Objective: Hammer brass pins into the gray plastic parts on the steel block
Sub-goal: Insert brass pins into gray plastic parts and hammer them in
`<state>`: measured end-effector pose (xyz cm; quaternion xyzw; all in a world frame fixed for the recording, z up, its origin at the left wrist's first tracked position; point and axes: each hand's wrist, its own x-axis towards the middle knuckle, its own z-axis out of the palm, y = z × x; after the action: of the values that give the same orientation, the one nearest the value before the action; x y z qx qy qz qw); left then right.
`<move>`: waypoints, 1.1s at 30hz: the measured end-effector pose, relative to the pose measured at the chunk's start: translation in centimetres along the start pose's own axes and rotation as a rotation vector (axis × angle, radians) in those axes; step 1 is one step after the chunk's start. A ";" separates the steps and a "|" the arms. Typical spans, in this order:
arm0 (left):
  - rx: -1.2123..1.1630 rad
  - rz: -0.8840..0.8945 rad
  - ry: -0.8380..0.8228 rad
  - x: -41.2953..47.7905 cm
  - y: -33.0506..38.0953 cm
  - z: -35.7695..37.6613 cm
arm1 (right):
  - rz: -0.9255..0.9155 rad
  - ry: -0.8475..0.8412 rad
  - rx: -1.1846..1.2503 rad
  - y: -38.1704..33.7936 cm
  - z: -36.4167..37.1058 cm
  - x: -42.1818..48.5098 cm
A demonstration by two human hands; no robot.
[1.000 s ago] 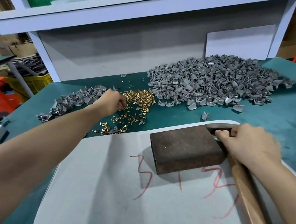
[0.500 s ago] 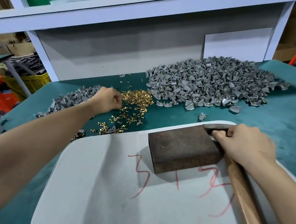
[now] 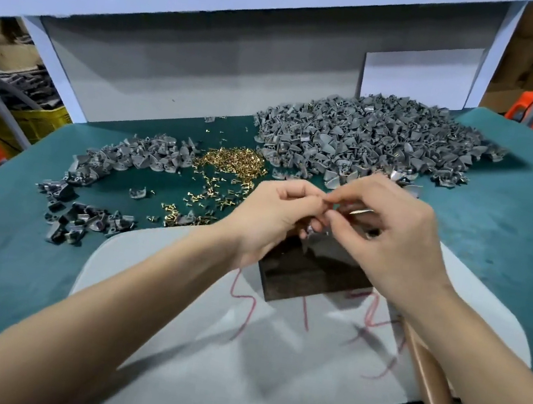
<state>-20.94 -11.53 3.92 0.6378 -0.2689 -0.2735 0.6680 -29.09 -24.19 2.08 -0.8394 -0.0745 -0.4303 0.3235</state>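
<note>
The left hand (image 3: 273, 216) and right hand (image 3: 392, 242) meet at frame centre, curled fingertips (image 3: 315, 202) pinching a small gray plastic part (image 3: 314, 238) just above the dark rectangular steel block (image 3: 309, 277); loose brass pins (image 3: 229, 163) lie scattered beyond, upper centre-left.

Gold and grey on a teal mat (image 3: 508, 233)!
Beyond the fingers (image 3: 293, 192), brass pins (image 3: 229, 163) glitter gold beside dull gray plastic parts (image 3: 351, 138). Beneath them sits a dark brown steel block (image 3: 309, 275) on a pale board (image 3: 172, 342) scrawled with red marks (image 3: 241, 303).
</note>
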 end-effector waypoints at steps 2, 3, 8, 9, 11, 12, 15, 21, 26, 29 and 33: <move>-0.051 -0.006 0.006 -0.1 -0.1 -0.1 | 0.006 -0.017 0.001 0.4 -0.2 -0.1; -0.061 -0.007 0.002 0.0 -0.1 -0.3 | 0.006 -0.017 -0.004 0.4 -0.2 -0.2; -0.085 -0.007 -0.047 0.1 -0.6 -0.6 | -0.079 -0.005 -0.153 0.3 -0.3 -0.3; -0.087 -0.006 -0.064 0.2 -0.7 -0.6 | -0.092 -0.010 -0.185 0.3 -0.4 -0.2; -0.084 0.000 -0.090 0.2 -0.8 -0.8 | -0.063 -0.002 -0.208 0.1 -0.3 -0.2; -0.068 0.008 -0.091 0.3 -0.9 -0.9 | -0.018 0.008 -0.187 0.0 -0.2 -0.2; 0.106 0.071 -0.079 0.3 -0.9 -1.6 | 0.238 0.002 0.010 0.0 0.2 -0.2; 0.379 0.205 -0.112 -0.1 -0.4 -1.7 | 0.461 -0.072 0.171 0.9 0.2 -0.1; 0.511 0.288 -0.070 -0.2 0.3 -1.5 | 0.537 -0.087 0.286 1.6 -0.4 0.2; 0.644 0.292 -0.086 -0.2 0.8 -2.0 | 0.558 -0.072 0.315 1.5 -0.4 0.3; 0.808 0.219 -0.207 -0.5 0.5 -1.8 | 0.579 -0.107 0.327 1.1 -0.5 0.1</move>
<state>-20.02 -9.86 4.35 0.7850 -0.4860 -0.1363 0.3592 -28.93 -25.33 1.86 -0.7842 0.0821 -0.2581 0.5582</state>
